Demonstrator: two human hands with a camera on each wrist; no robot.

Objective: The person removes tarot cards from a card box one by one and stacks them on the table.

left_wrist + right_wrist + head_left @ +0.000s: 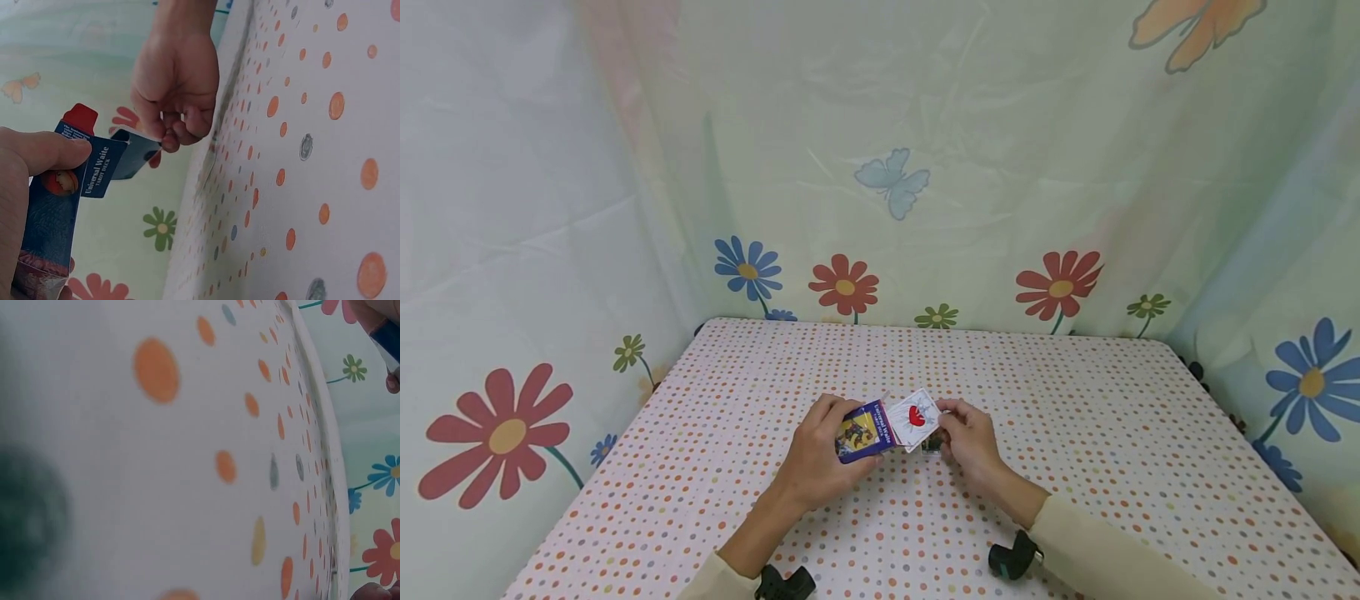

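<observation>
My left hand [822, 454] grips a blue tarot deck box [859, 435] with a yellow picture on its front, its thumb lying along one side. In the left wrist view the box [53, 215] has its flap raised, with the words Universal Waite on it, and a red side tab. Cards with a red heart on the top one [916, 419] stick out of the box's right end. My right hand [973, 442] pinches the outer edge of these cards between thumb and fingers. How many cards it holds cannot be told.
A dotted cloth covers the table [700, 500]. A small dark item [932, 443] shows beneath the cards, its kind unclear. Flowered curtains [970, 208] stand behind and at both sides. Black wrist cameras [1013, 557] sit at the sleeves.
</observation>
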